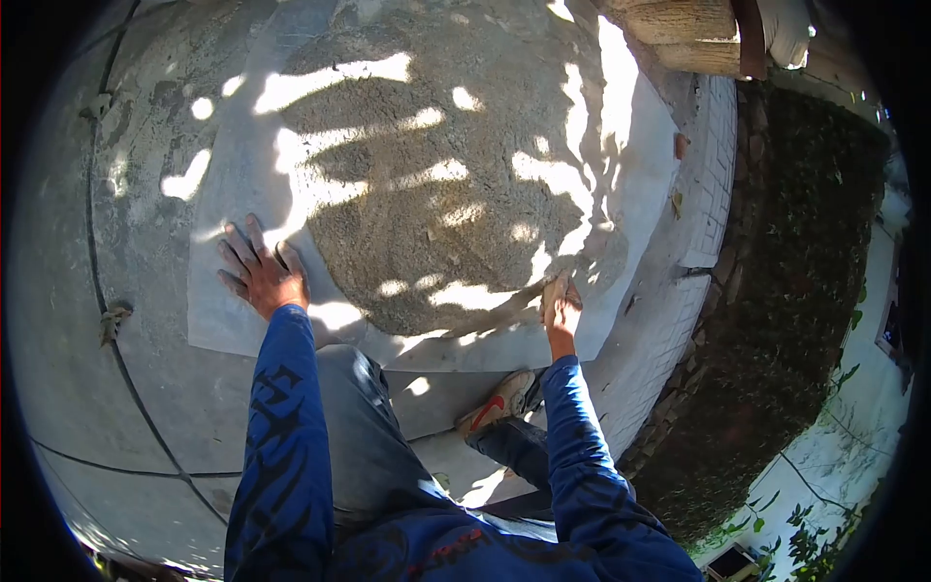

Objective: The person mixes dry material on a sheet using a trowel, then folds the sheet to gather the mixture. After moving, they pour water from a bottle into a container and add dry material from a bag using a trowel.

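Grey, grainy mix (417, 223) lay spread in a broad, low heap on a pale sheet (228, 306), which rested on the concrete floor (145, 233). Left of the mix, the person's left hand (264, 275) was open, palm down on the sheet with its fingers apart. At the near right edge of the mix, the right hand (561, 308) was curled closed; whether it gripped something thin there could not be told.

Spillage seemed the likeliest trouble: a hard push by the right hand could have driven mix over the sheet's near edge. Weight on the left hand might also have dragged or creased the sheet, and patches of sun and shade across the mix could have hidden lumps.

Counted up, there were one heap of mix, one sheet, two hands and one clearly visible shoe (497, 403), just beyond the sheet on the mix's near side.
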Demonstrator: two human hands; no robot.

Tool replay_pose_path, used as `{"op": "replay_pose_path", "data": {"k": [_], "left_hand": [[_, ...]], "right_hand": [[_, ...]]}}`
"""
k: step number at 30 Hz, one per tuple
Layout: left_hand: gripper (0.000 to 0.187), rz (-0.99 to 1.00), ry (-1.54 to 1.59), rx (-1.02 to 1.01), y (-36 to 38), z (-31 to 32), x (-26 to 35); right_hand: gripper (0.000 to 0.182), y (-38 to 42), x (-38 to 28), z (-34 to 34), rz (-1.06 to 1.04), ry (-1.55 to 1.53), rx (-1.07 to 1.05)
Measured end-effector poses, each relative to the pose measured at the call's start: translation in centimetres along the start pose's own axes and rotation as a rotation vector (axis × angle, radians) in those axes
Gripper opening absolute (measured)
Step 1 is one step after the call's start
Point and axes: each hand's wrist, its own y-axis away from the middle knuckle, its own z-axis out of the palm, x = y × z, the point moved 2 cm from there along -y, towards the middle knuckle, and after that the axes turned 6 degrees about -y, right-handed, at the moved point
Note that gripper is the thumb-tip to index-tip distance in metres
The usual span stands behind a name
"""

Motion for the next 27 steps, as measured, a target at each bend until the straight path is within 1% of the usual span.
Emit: {"op": "replay_pose_path", "data": {"k": [2,3,4,5,6,10,12,13,14,16,17,18,19,20,21,22,23,24,25,26,27], "left_hand": [[0.063,-0.007,0.008,-0.015,-0.1,0.0,0.0],[0.064,-0.001,0.023,-0.007,-0.1,0.0,0.0],[0.064,0.005,0.036,-0.002,0.0,0.0,-0.1],[0.064,0.002,0.037,-0.003,0.1,0.1,-0.1],[0.065,-0.001,0.041,-0.009,0.1,0.2,-0.2],[0.065,0.006,0.067,-0.003,0.0,0.1,-0.2],[0.064,0.012,0.078,0.012,0.1,0.0,-0.3],[0.064,0.018,0.094,0.031,0.2,-0.1,-0.2],[0.064,0.019,0.094,0.027,0.2,-0.2,-0.2],[0.063,0.017,0.072,0.015,0.2,-0.3,-0.2],[0.063,0.024,0.072,0.015,0.3,-0.3,-0.2],[0.062,0.030,0.082,0.047,0.3,-0.2,-0.2],[0.061,0.037,0.093,0.080,0.3,-0.1,-0.2],[0.061,0.050,0.095,0.078,0.3,-0.1,-0.1],[0.061,0.044,0.085,0.084,0.3,-0.1,-0.2],[0.060,0.037,0.076,0.090,0.3,0.0,-0.1],[0.060,0.034,0.066,0.091,0.3,0.4,-0.2],[0.060,0.039,0.066,0.087,0.3,0.5,0.0],[0.060,0.039,0.073,0.100,0.3,0.5,-0.1],[0.060,0.037,0.079,0.112,0.3,0.5,-0.2],[0.060,0.037,0.070,0.106,0.2,0.6,-0.2]], "right_hand": [[0.043,2.7,-7.0,-0.3,0.307,-0.337,-0.079],[0.041,3.0,-8.0,-0.3,0.246,-0.467,-0.161],[0.039,3.4,-9.1,-0.5,0.120,-0.567,-0.237],[0.038,3.8,-9.9,-0.9,0.151,-0.579,-0.219],[0.037,4.6,-12.5,-1.3,0.183,-0.595,-0.199],[0.035,6.3,-16.9,-3.1,0.133,-0.553,-0.169],[0.032,7.0,-18.4,-4.2,-0.063,-0.169,-0.008],[0.028,7.5,-18.8,-5.0,-0.162,-0.105,-0.014],[0.028,7.8,-18.5,-5.4,-0.160,-0.101,-0.014],[0.031,8.7,-19.3,-6.3,-0.452,0.068,0.152],[0.023,9.4,-19.0,-7.1,-0.319,0.089,0.128],[0.023,9.1,-16.4,-7.4,-0.311,0.089,0.133],[0.022,8.1,-12.4,-7.4,-0.479,0.017,0.130],[0.021,8.0,-10.1,-7.8,-0.645,-0.053,0.127],[0.025,8.3,-9.4,-8.3,-0.358,-0.110,0.000],[0.028,8.2,-7.6,-7.9,-0.452,-0.435,0.100],[0.032,8.4,-6.0,-8.5,-0.152,-0.118,0.134],[0.037,9.5,-7.1,-9.2,0.148,0.196,0.158],[0.041,10.0,-4.9,-8.8,0.119,0.127,0.227],[0.046,10.2,-0.2,-7.7,0.089,0.058,0.293],[0.044,9.1,8.5,-6.7,0.209,0.019,0.253]]}}
